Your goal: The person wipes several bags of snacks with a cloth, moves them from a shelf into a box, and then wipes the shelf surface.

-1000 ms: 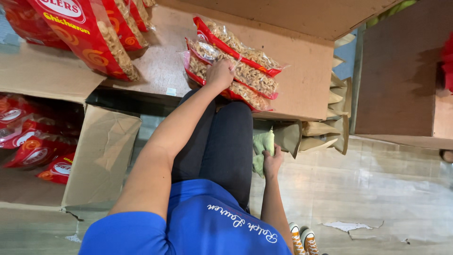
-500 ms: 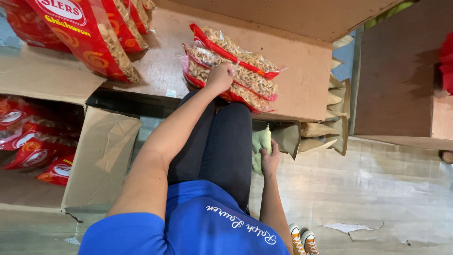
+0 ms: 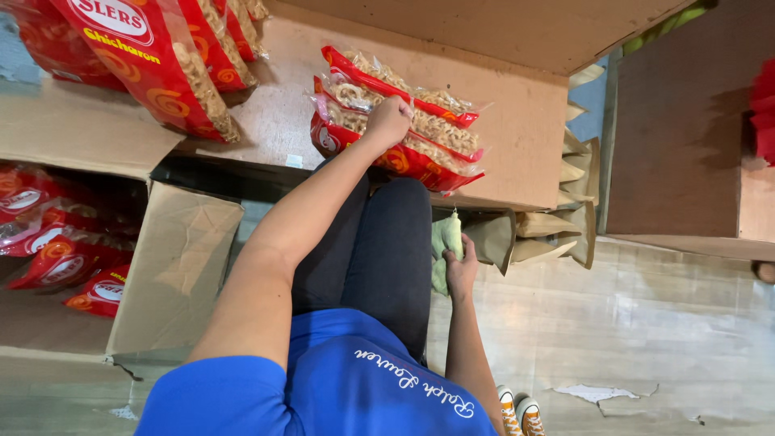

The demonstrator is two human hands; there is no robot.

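At the far left, an open cardboard box (image 3: 173,266) holds red snack packets (image 3: 60,258) lying loose inside it, and above it more red packets (image 3: 153,64) of the same kind rest along the left edge of a brown board surface (image 3: 517,121). Near the middle of that surface, close to its front edge, lies a small stack of red and clear snack packets (image 3: 404,121), one on another. The left hand (image 3: 389,119) rests on top of this stack with its fingers curled down onto the upper packet; whether it grips or only presses cannot be told. Lower and to the right, beside the person's dark trouser leg, the right hand (image 3: 460,266) is closed around a pale green cloth (image 3: 446,242), well apart from the other hand. Just right of it, brown paper bags (image 3: 549,226) stand folded under the surface's right edge, above a worn floor (image 3: 646,339).
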